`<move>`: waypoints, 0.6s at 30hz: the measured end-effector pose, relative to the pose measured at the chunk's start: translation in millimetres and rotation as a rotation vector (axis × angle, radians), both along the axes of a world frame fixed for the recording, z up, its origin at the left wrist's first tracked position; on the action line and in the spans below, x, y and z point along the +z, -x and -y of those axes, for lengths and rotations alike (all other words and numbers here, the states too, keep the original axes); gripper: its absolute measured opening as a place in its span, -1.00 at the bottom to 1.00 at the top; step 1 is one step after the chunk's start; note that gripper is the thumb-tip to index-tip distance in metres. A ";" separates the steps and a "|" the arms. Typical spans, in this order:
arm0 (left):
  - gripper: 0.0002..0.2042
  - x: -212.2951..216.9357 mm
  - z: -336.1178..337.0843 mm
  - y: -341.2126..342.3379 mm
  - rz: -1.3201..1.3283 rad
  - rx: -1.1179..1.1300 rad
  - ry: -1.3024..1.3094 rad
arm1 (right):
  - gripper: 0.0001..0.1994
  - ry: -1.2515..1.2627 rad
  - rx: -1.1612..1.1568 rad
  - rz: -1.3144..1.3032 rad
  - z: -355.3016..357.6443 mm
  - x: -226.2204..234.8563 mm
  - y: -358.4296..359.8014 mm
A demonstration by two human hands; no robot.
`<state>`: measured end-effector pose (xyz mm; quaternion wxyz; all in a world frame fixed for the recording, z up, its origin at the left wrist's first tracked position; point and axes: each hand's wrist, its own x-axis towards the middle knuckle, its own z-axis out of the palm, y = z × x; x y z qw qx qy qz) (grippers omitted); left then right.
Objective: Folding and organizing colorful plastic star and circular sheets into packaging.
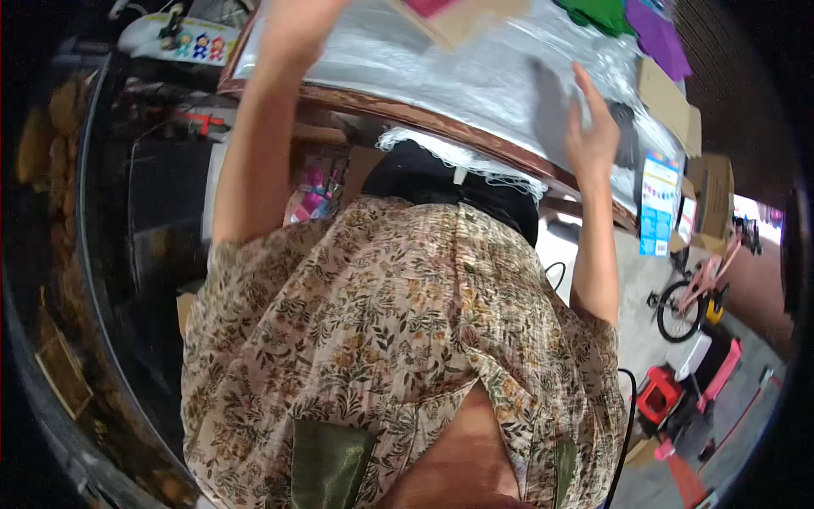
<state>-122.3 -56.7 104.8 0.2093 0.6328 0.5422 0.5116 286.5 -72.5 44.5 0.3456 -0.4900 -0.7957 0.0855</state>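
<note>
My left hand (303, 19) reaches over the table's far left part. It is smeared by motion and its fingers run out past the top edge, so what it touches is hidden. My right hand (593, 140) is raised above the table's right side, fingers stretched apart, holding nothing. A dark object (625, 136), too unclear to name, lies just beside it. Between the hands, at the top edge, is a blurred tan cardboard piece (458, 27) with a deep pink patch (431, 7). Beneath them is a table (407, 72) covered in clear, shiny plastic with a worn brown edge.
Green (598, 15) and purple (659, 41) sheets lie at the far right, near a cardboard flap (668, 102). A blue-and-white printed package (658, 204) hangs by the right corner. A pink bicycle (691, 297) and red toy (660, 395) stand on the floor.
</note>
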 end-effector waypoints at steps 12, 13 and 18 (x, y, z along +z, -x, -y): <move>-0.78 -341.7 357.5 96.7 0.822 0.959 0.440 | -0.66 0.206 -0.050 -0.239 32.9 -12.0 -13.0; -0.80 -375.1 366.7 94.0 0.979 0.970 0.347 | -0.66 0.191 -0.056 -0.250 34.4 -11.1 -10.5; -0.32 -462.2 431.3 135.1 -0.020 0.629 0.924 | -0.69 0.242 -0.133 -0.230 38.0 -19.4 -16.4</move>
